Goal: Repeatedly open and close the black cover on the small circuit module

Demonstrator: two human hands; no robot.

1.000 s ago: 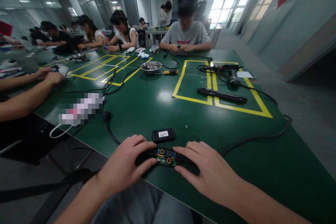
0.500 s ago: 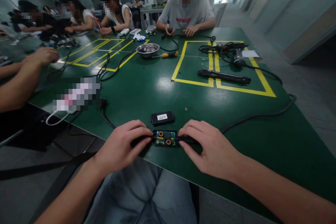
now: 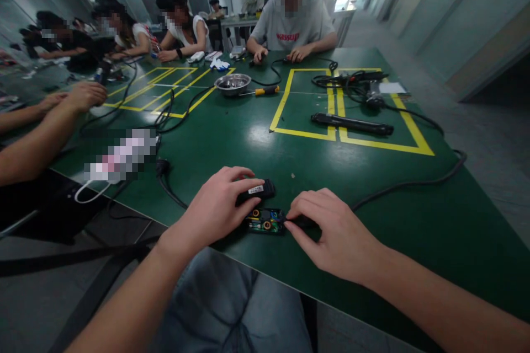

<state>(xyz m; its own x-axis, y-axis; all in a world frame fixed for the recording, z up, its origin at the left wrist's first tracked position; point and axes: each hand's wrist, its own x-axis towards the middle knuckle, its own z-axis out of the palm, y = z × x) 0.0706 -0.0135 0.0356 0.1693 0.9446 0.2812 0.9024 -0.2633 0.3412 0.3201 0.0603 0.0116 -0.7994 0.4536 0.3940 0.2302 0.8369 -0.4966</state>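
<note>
An opened black adapter with its green circuit board (image 3: 265,220) exposed lies near the front edge of the green table (image 3: 248,149). My right hand (image 3: 331,234) pinches the adapter's right end, where its black cable leaves. My left hand (image 3: 219,207) has its fingers closed over the separate black cover (image 3: 259,190) with a white label, which lies just behind the board.
A black cable (image 3: 414,182) runs right from the adapter. Farther back lie a black rod-shaped tool (image 3: 351,124), a steel bowl (image 3: 232,84), a yellow-handled screwdriver (image 3: 265,90) and yellow tape outlines. A power strip (image 3: 120,157) sits left. Other people work around the table; a co-worker's arms (image 3: 45,127) rest at left.
My left hand has left the adapter's left end and moved up onto the black cover. My right hand stays on the adapter's right end.
</note>
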